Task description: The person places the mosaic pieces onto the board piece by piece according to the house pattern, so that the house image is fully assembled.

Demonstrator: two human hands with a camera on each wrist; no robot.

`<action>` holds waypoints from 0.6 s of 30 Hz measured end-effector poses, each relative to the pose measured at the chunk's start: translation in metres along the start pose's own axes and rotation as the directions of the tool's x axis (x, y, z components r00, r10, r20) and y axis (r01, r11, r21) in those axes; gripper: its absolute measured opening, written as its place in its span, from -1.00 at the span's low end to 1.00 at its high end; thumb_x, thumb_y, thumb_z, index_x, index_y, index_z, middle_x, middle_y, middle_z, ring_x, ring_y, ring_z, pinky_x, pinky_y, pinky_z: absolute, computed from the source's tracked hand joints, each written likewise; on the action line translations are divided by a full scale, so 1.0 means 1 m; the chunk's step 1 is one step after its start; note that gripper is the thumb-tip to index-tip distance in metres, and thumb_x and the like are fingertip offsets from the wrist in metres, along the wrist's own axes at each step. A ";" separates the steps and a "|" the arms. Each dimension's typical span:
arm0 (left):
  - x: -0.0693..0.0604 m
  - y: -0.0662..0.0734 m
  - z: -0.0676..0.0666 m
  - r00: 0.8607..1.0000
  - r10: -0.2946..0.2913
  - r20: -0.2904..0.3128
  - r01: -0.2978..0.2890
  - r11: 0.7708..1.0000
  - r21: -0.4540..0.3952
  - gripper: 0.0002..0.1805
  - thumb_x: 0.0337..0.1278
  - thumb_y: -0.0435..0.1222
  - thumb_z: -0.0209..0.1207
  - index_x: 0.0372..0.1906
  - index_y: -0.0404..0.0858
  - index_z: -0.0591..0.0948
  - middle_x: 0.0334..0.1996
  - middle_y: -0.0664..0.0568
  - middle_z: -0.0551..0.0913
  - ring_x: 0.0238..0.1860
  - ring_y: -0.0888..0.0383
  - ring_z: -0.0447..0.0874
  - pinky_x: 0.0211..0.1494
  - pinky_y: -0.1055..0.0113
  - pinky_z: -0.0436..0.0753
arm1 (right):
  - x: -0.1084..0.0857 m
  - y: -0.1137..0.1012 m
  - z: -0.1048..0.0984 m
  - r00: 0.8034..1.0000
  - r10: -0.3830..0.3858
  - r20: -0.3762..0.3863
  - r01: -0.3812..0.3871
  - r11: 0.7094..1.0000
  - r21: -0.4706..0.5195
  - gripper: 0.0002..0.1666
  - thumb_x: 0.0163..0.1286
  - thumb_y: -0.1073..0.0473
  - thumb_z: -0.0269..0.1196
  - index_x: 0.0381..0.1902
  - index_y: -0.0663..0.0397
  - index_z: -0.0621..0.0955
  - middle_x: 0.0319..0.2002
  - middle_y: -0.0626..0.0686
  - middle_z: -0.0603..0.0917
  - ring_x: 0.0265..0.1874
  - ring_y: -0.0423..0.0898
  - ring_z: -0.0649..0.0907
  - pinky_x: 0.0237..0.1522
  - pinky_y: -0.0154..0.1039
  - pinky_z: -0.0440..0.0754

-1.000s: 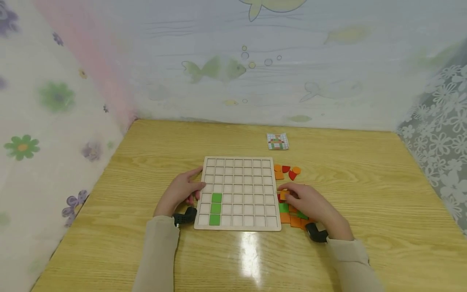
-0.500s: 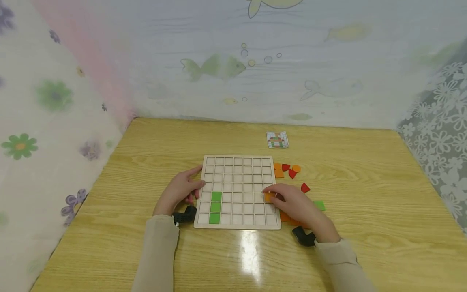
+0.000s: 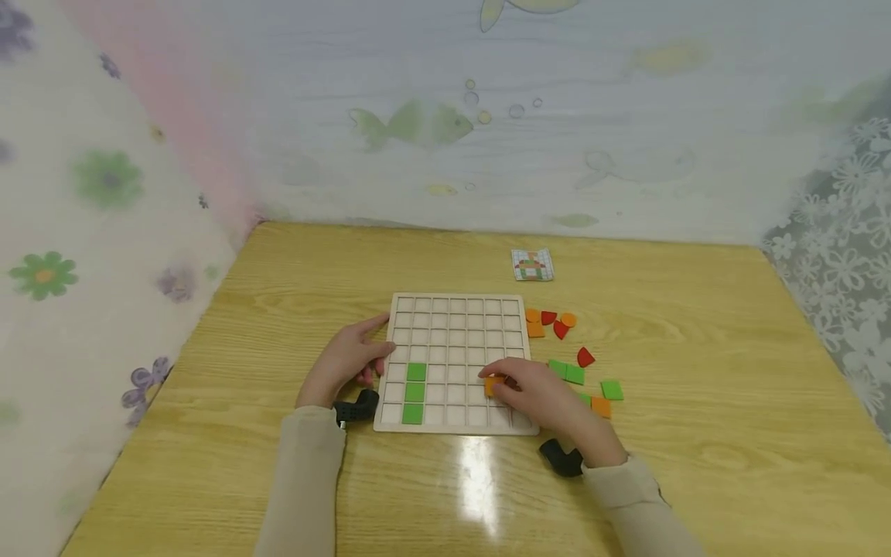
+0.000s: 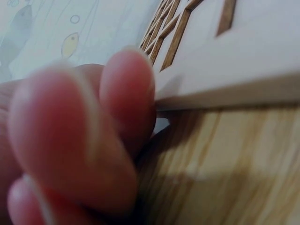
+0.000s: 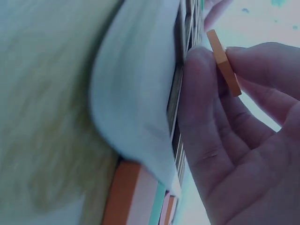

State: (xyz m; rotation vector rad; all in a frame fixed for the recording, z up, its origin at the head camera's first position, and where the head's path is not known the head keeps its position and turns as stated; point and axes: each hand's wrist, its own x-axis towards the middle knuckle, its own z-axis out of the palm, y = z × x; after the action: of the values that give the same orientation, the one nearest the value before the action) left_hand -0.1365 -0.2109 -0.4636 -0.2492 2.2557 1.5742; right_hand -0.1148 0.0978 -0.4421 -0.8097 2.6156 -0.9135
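A pale wooden grid board [image 3: 455, 306] lies flat on the table. Three green square tiles [image 3: 414, 392] fill cells of its second column, at the lower left. My left hand [image 3: 346, 362] rests at the board's left edge, index finger stretched along the side and thumb at the rim. In the left wrist view, fingertips [image 4: 127, 82] meet the board's side. My right hand [image 3: 550, 396] is over the board's lower right, pinching an orange square tile [image 5: 226, 66] between thumb and finger. That tile is tilted in the right wrist view.
Right of the board lie loose green tiles [image 3: 574, 374], an orange tile [image 3: 602, 408] and a red quarter-circle [image 3: 585, 357]. Farther back are orange discs [image 3: 568, 319] and more red pieces. A small pattern card [image 3: 532, 265] lies behind the board. My right forearm covers part of the pile.
My right hand has carried the orange tile leftward from the pile onto the board's area, uncovering several green and orange pieces. The left hand has stayed at the board's edge.
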 end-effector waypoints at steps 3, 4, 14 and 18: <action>0.000 0.001 0.001 1.000 0.009 0.000 -0.009 1.000 0.002 -0.35 0.07 -0.17 0.18 0.29 0.16 0.23 -0.69 -0.18 0.53 -0.83 0.15 0.34 -0.75 0.34 0.41 | 0.001 -0.001 0.000 1.000 0.000 0.005 0.000 1.000 0.015 -0.74 0.29 0.14 0.12 -0.06 -0.15 0.58 -0.19 -0.25 0.56 -0.30 -0.27 0.48 -0.17 -0.27 0.46; 0.000 0.000 0.001 1.000 0.010 0.000 -0.010 1.000 0.005 -0.35 0.07 -0.18 0.17 0.29 0.15 0.23 -0.69 -0.17 0.53 -0.83 0.16 0.34 -0.75 0.34 0.40 | 0.001 -0.002 0.000 1.000 -0.002 0.004 0.002 1.000 0.014 -0.74 0.29 0.15 0.12 -0.06 -0.15 0.57 -0.18 -0.24 0.56 -0.29 -0.28 0.48 -0.17 -0.27 0.46; 0.002 -0.001 0.001 1.000 0.008 -0.004 -0.008 1.000 -0.016 -0.35 0.06 -0.18 0.18 0.27 0.17 0.24 -0.68 -0.19 0.53 -0.83 0.15 0.33 -0.75 0.34 0.40 | 0.004 -0.008 0.002 0.999 -0.014 -0.033 0.014 1.000 -0.019 -0.73 0.29 0.17 0.13 -0.05 -0.13 0.57 -0.17 -0.20 0.56 -0.32 -0.25 0.47 -0.22 -0.25 0.45; 0.002 -0.002 0.001 1.000 0.007 0.001 -0.007 1.000 -0.014 -0.35 0.06 -0.18 0.18 0.28 0.17 0.24 -0.69 -0.19 0.53 -0.83 0.15 0.33 -0.75 0.34 0.40 | 0.006 -0.008 0.004 0.999 -0.019 -0.047 0.017 0.999 -0.035 -0.73 0.27 0.19 0.14 -0.07 -0.13 0.58 -0.18 -0.20 0.56 -0.35 -0.26 0.46 -0.26 -0.28 0.45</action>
State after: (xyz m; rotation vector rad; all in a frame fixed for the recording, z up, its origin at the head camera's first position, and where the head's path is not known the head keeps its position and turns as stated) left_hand -0.1372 -0.2107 -0.4661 -0.2447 2.2486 1.5933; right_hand -0.1147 0.0867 -0.4404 -0.8313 2.6758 -0.9054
